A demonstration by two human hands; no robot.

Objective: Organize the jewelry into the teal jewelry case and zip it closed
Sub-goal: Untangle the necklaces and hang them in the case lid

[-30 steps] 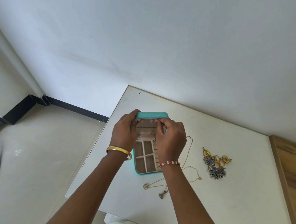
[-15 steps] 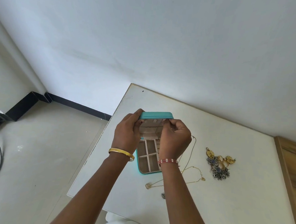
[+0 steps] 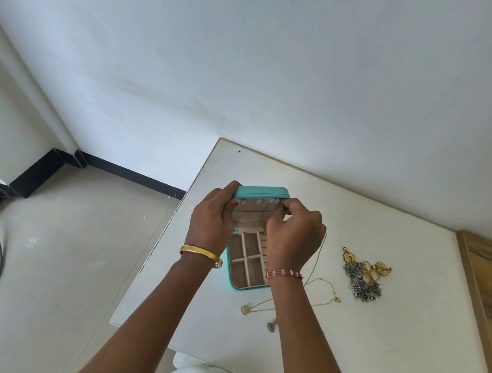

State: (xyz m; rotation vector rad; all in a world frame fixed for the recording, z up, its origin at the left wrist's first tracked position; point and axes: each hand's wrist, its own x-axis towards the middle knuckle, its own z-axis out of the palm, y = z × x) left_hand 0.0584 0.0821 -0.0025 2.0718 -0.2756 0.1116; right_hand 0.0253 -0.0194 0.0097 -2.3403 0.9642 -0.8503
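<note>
On the white bench point(image 3: 402, 340), the left hand point(image 3: 208, 221) grips the raised lid of the open teal jewelry case point(image 3: 260, 192). The right hand point(image 3: 293, 235) pinches inside the lid; what its fingers hold is unclear. Necklaces point(image 3: 323, 290) and a jewelry pile point(image 3: 363, 275) lie just right. No writing shows.

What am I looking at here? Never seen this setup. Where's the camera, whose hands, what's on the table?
No robot: a person wears one wide-angle camera on the head, looking down at their own hands. The left hand grips the raised lid of the teal jewelry case, which stands open on the white table. The right hand pinches something small at the lid's top inner edge; what it is I cannot tell. The case's beige compartments look empty where visible. Thin gold chains and a tangled pile of gold and blue-grey jewelry lie loose beside it.
</note>
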